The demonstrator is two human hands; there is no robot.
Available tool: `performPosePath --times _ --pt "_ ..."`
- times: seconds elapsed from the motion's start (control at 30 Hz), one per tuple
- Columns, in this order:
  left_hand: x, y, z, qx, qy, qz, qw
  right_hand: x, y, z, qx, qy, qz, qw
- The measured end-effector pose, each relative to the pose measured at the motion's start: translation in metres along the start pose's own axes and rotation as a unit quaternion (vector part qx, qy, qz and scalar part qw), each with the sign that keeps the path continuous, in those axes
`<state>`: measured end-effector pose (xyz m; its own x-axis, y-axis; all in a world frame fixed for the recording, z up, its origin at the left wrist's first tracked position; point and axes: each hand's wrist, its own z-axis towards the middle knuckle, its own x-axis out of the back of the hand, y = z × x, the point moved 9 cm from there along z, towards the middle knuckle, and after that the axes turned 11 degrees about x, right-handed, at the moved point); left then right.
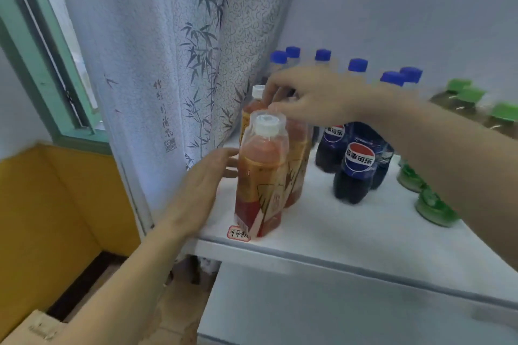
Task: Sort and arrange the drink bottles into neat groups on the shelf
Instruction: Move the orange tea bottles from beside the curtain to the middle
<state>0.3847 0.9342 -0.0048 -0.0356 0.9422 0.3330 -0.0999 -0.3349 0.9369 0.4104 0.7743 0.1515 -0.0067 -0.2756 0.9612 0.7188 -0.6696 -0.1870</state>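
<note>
The step in hand looks like squaring up the red tea bottles at the left end of the shelf (322, 235). Three of them show: the front tea bottle (262, 173) stands upright at the front left corner, just behind a small red-edged label sticker (238, 233); a second stands just behind and to its right, and a third, white-capped, sits further back against the bamboo-print curtain (179, 64).

The left hand (201, 190) lies flat with fingers straight and together, fingertips against the left side of the front tea bottle, as if nudging or steadying it. The right hand (305, 95) reaches in from the right above the group, its fingers curled down around the tops of the rear tea bottles; whether they truly pinch a cap or only touch it cannot be told.

The cola bottles (356, 165) stand grouped near the middle of the shelf, blue-capped bottles (357, 66) line the back edge, and green-capped bottles (465, 98) fill the right end, blurred.

The next move likely calls for drawing the rear tea bottles tight against the front one while the left palm keeps the front bottle from tipping off the edge.
</note>
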Motion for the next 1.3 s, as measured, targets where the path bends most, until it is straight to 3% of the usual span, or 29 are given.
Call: performPosePath --times 0.07,0.13,0.2,0.33,0.5,0.77,0.93,1.17,1.23,1.3 --pt "-0.020 0.016 -0.030 -0.021 0.001 -0.014 1.000 -0.012 0.006 -0.013 0.009 0.057 0.053 0.997" --pt "-0.040 0.024 -0.052 -0.050 0.033 0.079 0.995 -0.022 0.015 -0.026 0.005 0.126 0.100 0.987" --pt "-0.043 0.018 -0.058 -0.047 0.084 0.102 0.990 -0.028 0.020 -0.036 0.006 0.182 0.127 0.975" --pt "-0.036 0.016 -0.042 -0.011 0.131 0.101 0.986 -0.035 0.030 -0.048 -0.027 0.260 0.124 0.957" --pt "-0.024 0.002 -0.018 0.041 0.142 0.106 0.983 -0.055 0.035 -0.055 -0.036 0.342 0.220 0.913" --pt "-0.034 0.002 -0.055 0.026 0.231 0.132 0.964 -0.118 0.041 -0.116 -0.081 0.348 0.254 0.899" --pt "-0.029 0.011 -0.031 0.052 0.144 0.056 0.987 -0.125 0.061 -0.133 -0.147 0.344 0.260 0.890" --pt "-0.037 0.010 -0.014 -0.006 0.092 0.003 0.996 -0.086 0.047 -0.062 -0.092 0.317 0.332 0.884" --pt "-0.034 0.003 -0.016 -0.008 0.118 0.002 0.993 -0.090 0.043 -0.057 -0.095 0.324 0.330 0.882" --pt "-0.022 0.005 -0.025 -0.026 0.192 0.014 0.981 -0.091 0.036 -0.069 -0.110 0.367 0.316 0.868"
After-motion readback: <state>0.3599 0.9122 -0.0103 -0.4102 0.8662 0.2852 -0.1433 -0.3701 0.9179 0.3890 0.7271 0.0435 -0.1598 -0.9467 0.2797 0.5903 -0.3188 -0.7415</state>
